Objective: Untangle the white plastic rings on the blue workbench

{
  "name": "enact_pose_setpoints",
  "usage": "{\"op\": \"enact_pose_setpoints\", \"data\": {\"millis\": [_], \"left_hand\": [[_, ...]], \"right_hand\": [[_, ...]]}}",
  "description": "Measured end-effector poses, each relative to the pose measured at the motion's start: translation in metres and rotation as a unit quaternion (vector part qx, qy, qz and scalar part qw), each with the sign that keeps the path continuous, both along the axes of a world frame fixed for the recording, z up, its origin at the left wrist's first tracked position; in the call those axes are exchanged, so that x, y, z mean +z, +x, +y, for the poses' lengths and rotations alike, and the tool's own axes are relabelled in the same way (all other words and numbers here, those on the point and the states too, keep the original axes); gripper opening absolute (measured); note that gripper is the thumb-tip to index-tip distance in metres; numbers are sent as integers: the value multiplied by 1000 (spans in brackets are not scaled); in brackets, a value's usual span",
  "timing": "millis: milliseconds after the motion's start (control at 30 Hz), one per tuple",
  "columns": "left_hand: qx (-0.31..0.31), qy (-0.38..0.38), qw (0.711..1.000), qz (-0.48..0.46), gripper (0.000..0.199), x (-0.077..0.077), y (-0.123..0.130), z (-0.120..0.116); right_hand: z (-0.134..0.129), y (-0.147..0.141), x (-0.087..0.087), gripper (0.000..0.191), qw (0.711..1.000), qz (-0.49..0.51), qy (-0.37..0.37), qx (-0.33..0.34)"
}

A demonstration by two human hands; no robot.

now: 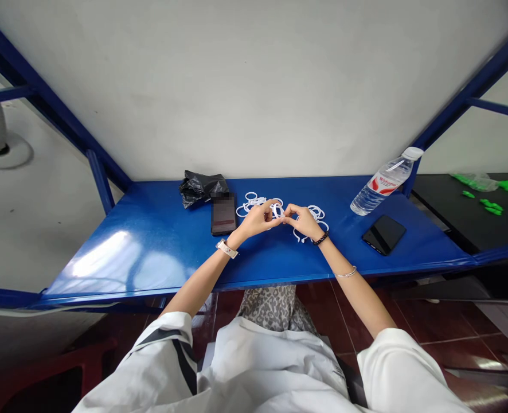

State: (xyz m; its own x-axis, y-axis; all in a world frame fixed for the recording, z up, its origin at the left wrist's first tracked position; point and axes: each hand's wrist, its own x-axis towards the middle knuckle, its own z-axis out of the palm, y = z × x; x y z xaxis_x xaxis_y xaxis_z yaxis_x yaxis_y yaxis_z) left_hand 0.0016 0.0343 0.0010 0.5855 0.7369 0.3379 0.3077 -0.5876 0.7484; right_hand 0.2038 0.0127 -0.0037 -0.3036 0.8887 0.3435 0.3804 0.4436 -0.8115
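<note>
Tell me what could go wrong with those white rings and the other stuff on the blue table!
The ring held where the left hand and right hand meet might slip and get mixed up with the loose rings close by. The bottle, if bumped, could topple onto the phone near it; its cap is on, so a spill seems less likely.

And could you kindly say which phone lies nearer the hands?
The left phone, by the black bag and close to the left hand; the other phone lies farther off, near the bottle.
</note>
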Motion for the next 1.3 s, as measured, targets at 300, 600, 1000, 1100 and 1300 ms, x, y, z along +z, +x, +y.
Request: {"op": "enact_pose_setpoints", "data": {"millis": [300,600,1000,1100,1300], "left_hand": [[6,7,1000,0,54,1,1,-2],[18,13,1000,5,49,0,1,-2],[15,16,1000,-1,44,0,1,-2],[15,10,1000,3,41,-3,1,0],[1,28,999,24,35,-1,0,0]], "right_hand": [[2,0,-3,28,1000,5,11,-6],[3,1,-5,15,999,-3,29,-16],[5,2,-7,20,998,14,43,-34],[4,2,-6,25,998,25,38,-32],[3,2,-4,29,999,28,39,-19]]}}
